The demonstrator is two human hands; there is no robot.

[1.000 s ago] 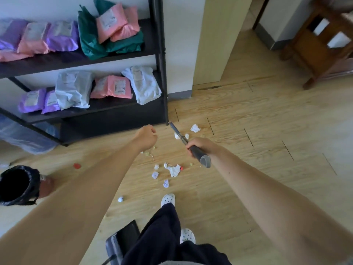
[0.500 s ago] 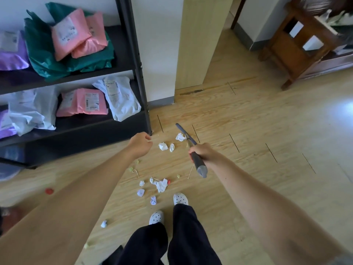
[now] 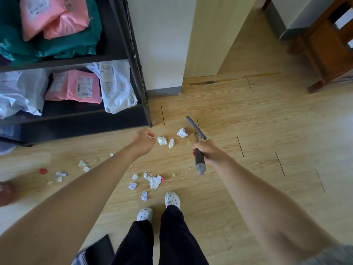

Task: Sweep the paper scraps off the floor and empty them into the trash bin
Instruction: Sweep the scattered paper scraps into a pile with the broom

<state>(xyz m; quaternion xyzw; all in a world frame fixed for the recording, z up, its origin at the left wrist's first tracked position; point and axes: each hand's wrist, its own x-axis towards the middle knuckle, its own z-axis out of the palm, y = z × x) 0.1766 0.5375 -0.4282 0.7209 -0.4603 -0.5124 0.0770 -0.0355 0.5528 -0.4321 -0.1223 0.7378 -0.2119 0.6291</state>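
Note:
Several crumpled white paper scraps [image 3: 153, 181] lie on the wooden floor in front of my feet, with more of these scraps [image 3: 162, 140] further ahead and a few to the left. My right hand [image 3: 208, 152] is shut on the grey broom handle [image 3: 199, 161]; the broom's head [image 3: 195, 128] touches the floor beside a scrap. My left hand [image 3: 143, 140] hovers near the shelf's corner, fingers loosely curled, holding nothing. The trash bin is out of view.
A black metal shelf [image 3: 133, 60] with pink, white and green parcels stands at the left. A wall corner [image 3: 164, 54] rises ahead and a wooden chair [image 3: 324, 46] stands at the far right. A dark dustpan [image 3: 95, 253] lies by my left foot.
The view has shifted right and closer to the shelf, so the black bin has left the frame. My feet have stepped forward, and the broom head now sits right of the scraps.

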